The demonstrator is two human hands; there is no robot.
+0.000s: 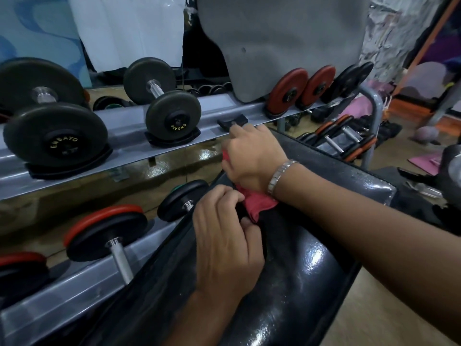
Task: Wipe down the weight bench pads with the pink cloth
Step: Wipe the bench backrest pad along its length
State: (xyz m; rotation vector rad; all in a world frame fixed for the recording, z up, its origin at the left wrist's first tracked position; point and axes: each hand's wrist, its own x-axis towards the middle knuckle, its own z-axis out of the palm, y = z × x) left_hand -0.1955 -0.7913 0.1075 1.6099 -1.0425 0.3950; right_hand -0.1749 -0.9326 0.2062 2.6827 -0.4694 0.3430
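Head view — black bench pad (299, 283) nearest, glossy. Left hand (224, 243) lies on it, fingers curled, pinching the lower edge of the pink cloth (257, 202). Right hand (252, 158) beyond, bracelet (279, 177) at the wrist, pressing the cloth's upper part to the pad. Dumbbell rack (139, 148) behind — black dumbbell (162, 98) on its top shelf.

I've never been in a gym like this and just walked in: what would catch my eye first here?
Two bare hands meet in the middle over a glossy black bench pad: the right hand, with a silver bracelet on its wrist, presses a pink cloth down, while the left hand pinches the cloth's near edge. Behind them, on the left, black dumbbells rest on a grey rack, with red-rimmed ones on the shelf below.
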